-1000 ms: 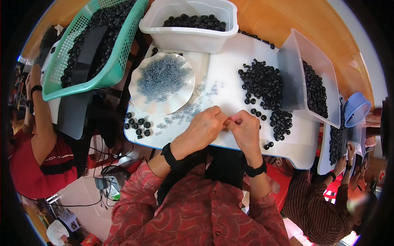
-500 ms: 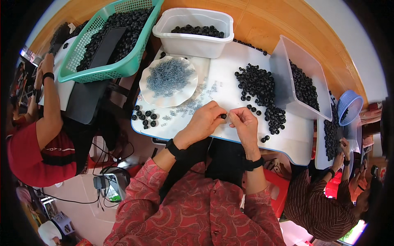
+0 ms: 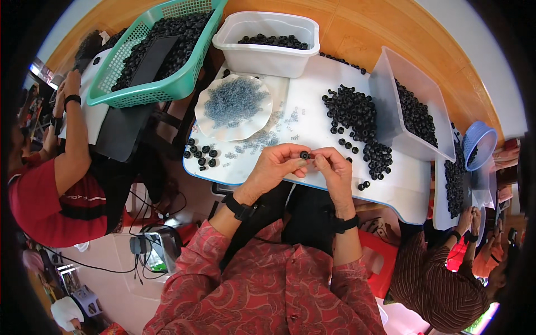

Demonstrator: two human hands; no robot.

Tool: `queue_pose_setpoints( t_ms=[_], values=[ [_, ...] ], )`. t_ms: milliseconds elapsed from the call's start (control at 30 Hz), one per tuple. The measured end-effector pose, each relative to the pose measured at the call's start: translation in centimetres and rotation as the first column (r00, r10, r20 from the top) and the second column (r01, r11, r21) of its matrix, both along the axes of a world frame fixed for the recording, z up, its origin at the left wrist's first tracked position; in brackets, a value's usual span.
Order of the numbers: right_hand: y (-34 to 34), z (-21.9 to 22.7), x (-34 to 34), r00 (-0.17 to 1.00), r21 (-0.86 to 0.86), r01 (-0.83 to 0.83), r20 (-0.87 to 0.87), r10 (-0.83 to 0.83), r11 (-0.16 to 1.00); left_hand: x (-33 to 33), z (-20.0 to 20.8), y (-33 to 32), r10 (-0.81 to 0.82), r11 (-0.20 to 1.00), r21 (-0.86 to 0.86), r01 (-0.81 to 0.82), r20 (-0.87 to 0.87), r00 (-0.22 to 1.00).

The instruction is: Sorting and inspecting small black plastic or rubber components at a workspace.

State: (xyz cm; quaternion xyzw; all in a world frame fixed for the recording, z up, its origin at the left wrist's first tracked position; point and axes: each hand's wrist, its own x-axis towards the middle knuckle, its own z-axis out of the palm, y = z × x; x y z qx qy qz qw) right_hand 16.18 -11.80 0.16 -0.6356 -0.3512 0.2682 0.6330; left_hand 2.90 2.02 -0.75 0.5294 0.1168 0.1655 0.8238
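Observation:
Over the table's near edge, my left hand [image 3: 277, 164] pinches a small round black bead-like part [image 3: 304, 155] between thumb and fingertips, its round face with a hole turned up. My right hand [image 3: 333, 170] is closed in a pinch right beside that part; whatever its fingertips hold is too small to make out. Left of my hands, a scalloped white plate [image 3: 202, 120] carries a heap of tiny translucent grey-blue pieces [image 3: 234, 103], with more scattered on the tabletop. Several loose black parts [image 3: 205, 149] lie at the left corner, and a larger pile [image 3: 350, 111] is on the right.
A white tub [image 3: 268, 61] and a clear bin [image 3: 391, 128], both holding black parts, stand at the table's back and right. A green basket [image 3: 142, 100] of black parts is at the left. People [image 3: 61, 195] work on both sides; cables [image 3: 137, 245] hang at lower left.
My left hand has turned, so the black part's holed face now shows between my fingertips. My right fingertips are closer to it. The whole view has shifted slightly.

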Motion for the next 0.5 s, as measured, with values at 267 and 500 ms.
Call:
queue_pose_setpoints(
  t_ms=[267, 500],
  values=[
    [0.14, -0.31, -0.29, 1.000, 0.050, -0.005, -0.001, 0.005, 0.999, 0.34, -0.65, -0.28, 0.007, 1.000, -0.001, -0.007, -0.008, 1.000],
    [0.06, -0.16, -0.17, 0.999, 0.006, 0.003, 0.044, -0.004, 1.000, 0.47, -0.49, -0.47, 0.022, 1.000, 0.009, -0.022, 0.004, 1.000]
  ],
)
